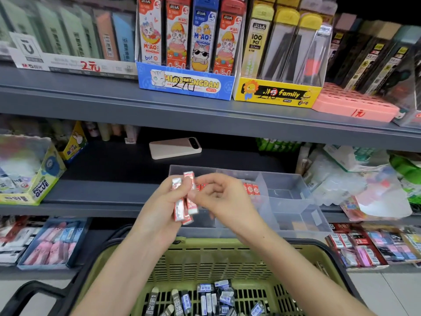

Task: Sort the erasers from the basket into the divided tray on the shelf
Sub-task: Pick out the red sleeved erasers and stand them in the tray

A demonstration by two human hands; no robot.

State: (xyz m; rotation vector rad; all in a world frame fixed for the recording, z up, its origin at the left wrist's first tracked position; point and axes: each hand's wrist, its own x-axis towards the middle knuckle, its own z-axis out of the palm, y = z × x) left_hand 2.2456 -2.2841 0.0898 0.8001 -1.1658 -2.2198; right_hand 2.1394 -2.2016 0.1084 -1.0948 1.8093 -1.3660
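My left hand (163,202) grips a small bundle of red-and-white wrapped erasers (182,201), held upright above the basket. My right hand (218,197) pinches one eraser of that bundle between thumb and fingertips. Behind both hands stands the clear divided tray (287,197) on the middle shelf, with a row of red erasers (251,189) standing in its left compartment. The green basket (205,254) with a black rim sits below, holding several black, blue and white erasers (211,299) on its bottom.
A pink phone (175,148) lies on the shelf behind the tray. A glue display box (34,179) stands at the left, crinkled plastic packets (364,183) at the right. The shelf below holds boxes of erasers (52,242). The upper shelf (114,106) carries pencil-lead displays.
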